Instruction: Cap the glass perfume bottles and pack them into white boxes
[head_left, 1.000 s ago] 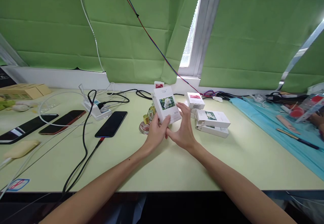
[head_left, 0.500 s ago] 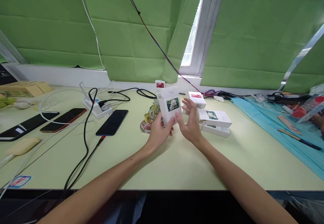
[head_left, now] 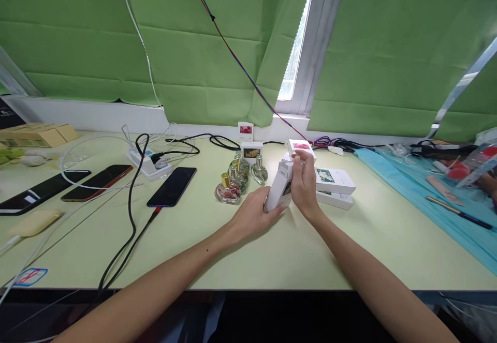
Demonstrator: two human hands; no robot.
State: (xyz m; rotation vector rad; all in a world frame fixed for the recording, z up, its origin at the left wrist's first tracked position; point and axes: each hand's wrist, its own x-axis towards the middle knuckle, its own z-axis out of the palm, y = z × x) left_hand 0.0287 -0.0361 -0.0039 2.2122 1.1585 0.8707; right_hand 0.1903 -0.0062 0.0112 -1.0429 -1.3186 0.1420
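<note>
A white perfume box (head_left: pixel 276 190) is tilted between my two hands, its narrow side turned toward me. My left hand (head_left: pixel 254 209) grips its lower part, thumb along the bottom. At the box's upper right, my right hand (head_left: pixel 305 187) has its fingers up against the top end, where a flap seems raised. Just left of the box stand several glass perfume bottles, among them a pink one with a gold cap (head_left: pixel 228 193) and a clear one with a silvery cap (head_left: pixel 259 171). Beside my right hand lie stacked white boxes with a white-flower picture (head_left: pixel 326 176).
Two more boxes with flower pictures stand behind the bottles, one a red-flower box (head_left: pixel 245 130). A black phone (head_left: pixel 173 188), a power strip (head_left: pixel 149 167) and cables lie on the left. Blue plastic sheeting (head_left: pixel 419 198) with a pen (head_left: pixel 458 212) covers the right side.
The box has moved right and down and turned, so its flower front no longer faces me. My right hand has shifted to its upper right side. More bottles now show.
</note>
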